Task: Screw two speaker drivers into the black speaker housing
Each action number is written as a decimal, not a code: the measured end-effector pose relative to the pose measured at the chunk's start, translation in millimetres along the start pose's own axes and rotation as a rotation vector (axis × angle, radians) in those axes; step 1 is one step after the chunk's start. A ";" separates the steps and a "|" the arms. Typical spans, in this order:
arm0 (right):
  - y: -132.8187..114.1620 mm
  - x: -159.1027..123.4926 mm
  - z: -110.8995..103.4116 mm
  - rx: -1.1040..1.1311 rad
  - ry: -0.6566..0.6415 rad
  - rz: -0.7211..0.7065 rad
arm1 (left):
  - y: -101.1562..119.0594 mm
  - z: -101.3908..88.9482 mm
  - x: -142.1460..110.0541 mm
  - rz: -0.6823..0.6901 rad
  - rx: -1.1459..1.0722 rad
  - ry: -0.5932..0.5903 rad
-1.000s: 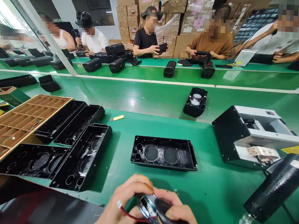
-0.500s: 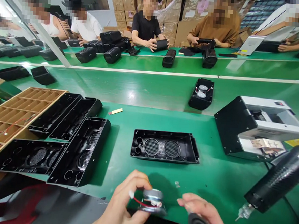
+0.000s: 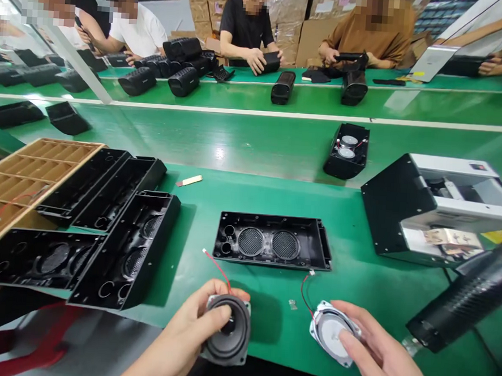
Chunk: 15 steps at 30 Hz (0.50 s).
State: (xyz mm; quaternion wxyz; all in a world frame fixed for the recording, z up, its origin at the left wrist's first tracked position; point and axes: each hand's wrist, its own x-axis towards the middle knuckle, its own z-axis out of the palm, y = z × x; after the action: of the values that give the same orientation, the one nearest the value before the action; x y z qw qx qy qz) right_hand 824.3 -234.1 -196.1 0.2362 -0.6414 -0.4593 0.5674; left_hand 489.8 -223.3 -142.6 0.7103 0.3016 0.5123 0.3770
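Note:
My left hand (image 3: 195, 326) is closed on a round speaker driver (image 3: 233, 346), its dark cone facing me and my thumb on its centre. A red wire with a white plug (image 3: 216, 263) sticks up from it. My right hand (image 3: 373, 343) grips a second speaker driver (image 3: 329, 329) by its edge, showing a pale round face and metal mounting tabs. Its own red wire (image 3: 304, 293) reaches toward the housing. Just beyond both hands lies a black speaker housing (image 3: 272, 257), open side up, with two round mesh grilles inside. Neither driver touches it.
Several black housings (image 3: 153, 261) stand at left beside a partitioned cardboard box (image 3: 26, 174). To the right are a white-and-black machine (image 3: 394, 214) and a black cylindrical tool (image 3: 460, 303). A housing with two drivers (image 3: 347, 151) sits farther back. Several people work across the bench.
My left hand has turned its driver so the cone faces me. The driver in my right hand has come up into clear view, and my hands are farther apart.

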 end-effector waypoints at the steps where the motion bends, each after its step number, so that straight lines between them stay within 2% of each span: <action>1: 0.1 2.5 -2.2 -0.041 -0.015 -0.022 | 0.3 1.6 -1.5 -0.084 -0.098 -0.010; 4: 0.6 2.7 -3.2 -0.255 0.040 -0.173 | 0.6 7.8 -5.7 -0.252 -0.281 0.041; 8: -3.2 -7.7 1.8 -0.631 0.272 -0.504 | 5.2 8.8 -8.4 -0.280 -0.313 0.077; 10: -8.2 -11.7 4.9 -0.742 0.336 -0.637 | 9.7 2.8 -8.7 -0.275 -0.287 0.042; 12: -12.3 -12.5 7.7 -0.811 0.336 -0.718 | 14.2 -5.9 -8.7 -0.269 -0.227 -0.029; 15: -10.9 -10.3 8.2 -0.771 0.309 -0.701 | 19.8 -17.8 -9.2 -0.272 -0.108 -0.139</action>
State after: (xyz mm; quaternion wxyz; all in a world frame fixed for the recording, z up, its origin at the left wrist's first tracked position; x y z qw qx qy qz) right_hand 813.7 -239.6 -183.8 0.2237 -0.5656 -0.7806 0.1442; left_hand 466.6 -219.8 -127.1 0.8036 0.2164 0.4770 0.2825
